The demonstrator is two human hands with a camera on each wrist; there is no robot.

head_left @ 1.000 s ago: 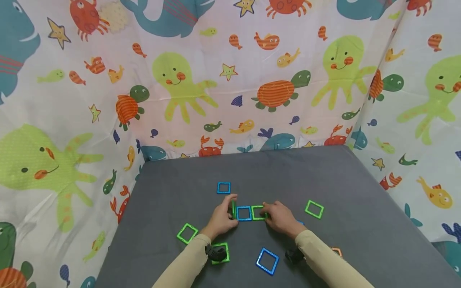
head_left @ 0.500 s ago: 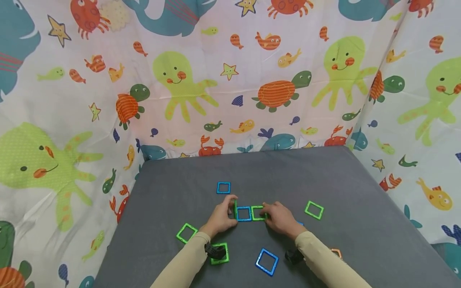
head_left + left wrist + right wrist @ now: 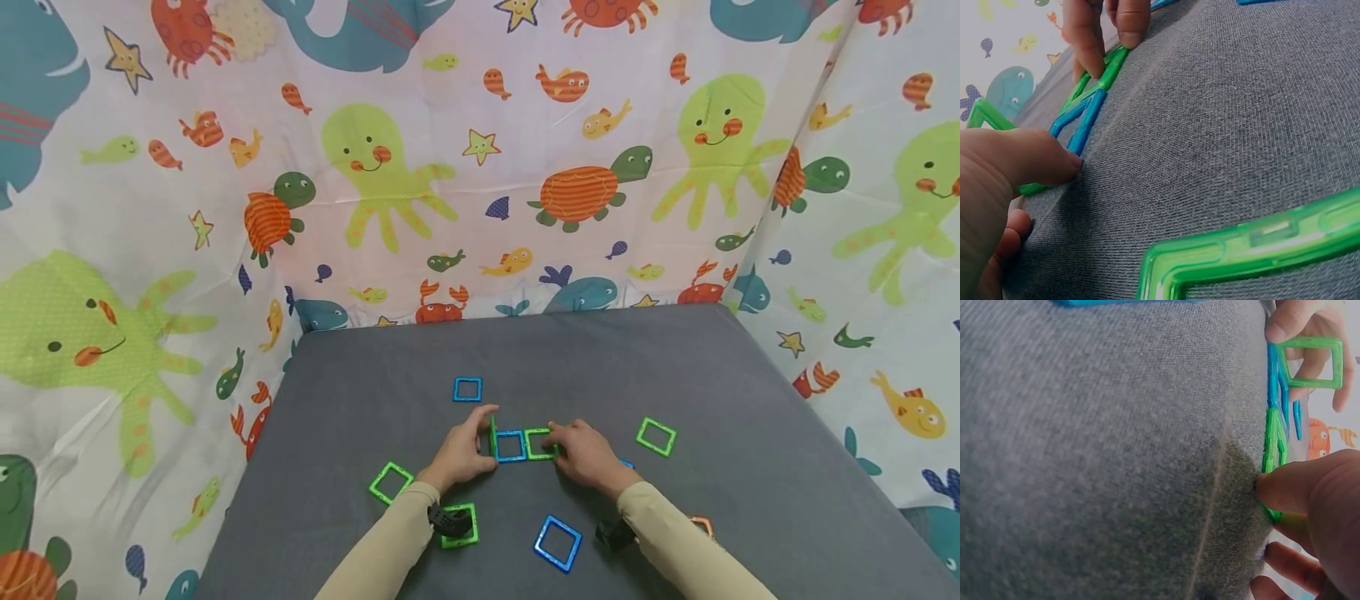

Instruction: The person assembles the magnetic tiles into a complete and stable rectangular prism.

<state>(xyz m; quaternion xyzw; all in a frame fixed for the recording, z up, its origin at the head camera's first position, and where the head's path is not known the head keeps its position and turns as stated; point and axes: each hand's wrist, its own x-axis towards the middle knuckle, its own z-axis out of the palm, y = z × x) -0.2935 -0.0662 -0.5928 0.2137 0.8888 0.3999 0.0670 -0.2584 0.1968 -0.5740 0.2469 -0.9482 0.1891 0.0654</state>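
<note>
Beside the blue square (image 3: 512, 459), the upright green square (image 3: 492, 437) at left (judged light, stiff, best edge-held) is gripped by the half-curled left hand (image 3: 458, 451), the flat green square (image 3: 537, 431) at right being pinched by the right hand (image 3: 588, 453).

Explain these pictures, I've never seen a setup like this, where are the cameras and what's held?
No machine here: a person works bare-handed. The wide picture comes from a head camera; the close ones, from a camera on each wrist. On the grey surface lie loose green squares, blue squares and an orange piece partly hidden by the right sleeve. In the middle, a flat blue square touches a flat green square. The left hand holds an upright green square at the blue one's left edge; the right hand pinches the flat green square.
</note>
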